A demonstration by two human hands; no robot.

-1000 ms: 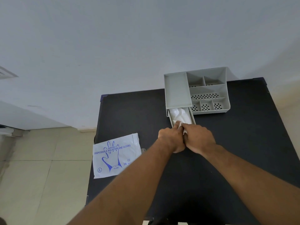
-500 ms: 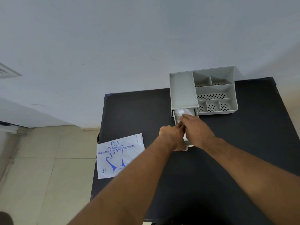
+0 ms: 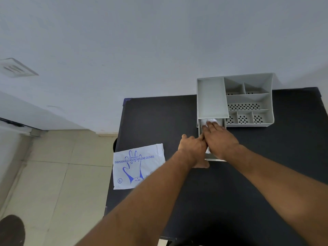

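A grey desk organiser [image 3: 212, 96] with several compartments stands at the back of the black table [image 3: 159, 118]. Its drawer [image 3: 215, 159] is pulled out toward me and holds crumpled white plastic gloves [image 3: 212, 120]. My right hand [image 3: 220, 139] lies flat over the drawer, its straight fingers pressing down on the gloves. My left hand [image 3: 193, 150] is at the drawer's left side with curled fingers gripping its wall and front corner. The hands hide most of the drawer's inside.
A white packet printed "disposable polyethylene gloves" [image 3: 136, 166] lies at the table's left edge, partly overhanging it. The organiser's perforated compartments [image 3: 245, 106] hold nothing. Tiled floor and a dark shoe [image 3: 10, 229] lie to the left; a white wall stands behind.
My right hand has stretched forward from the drawer's front, and its fingers now lie flat on the gloves inside. My left hand has stayed at the drawer's left front.
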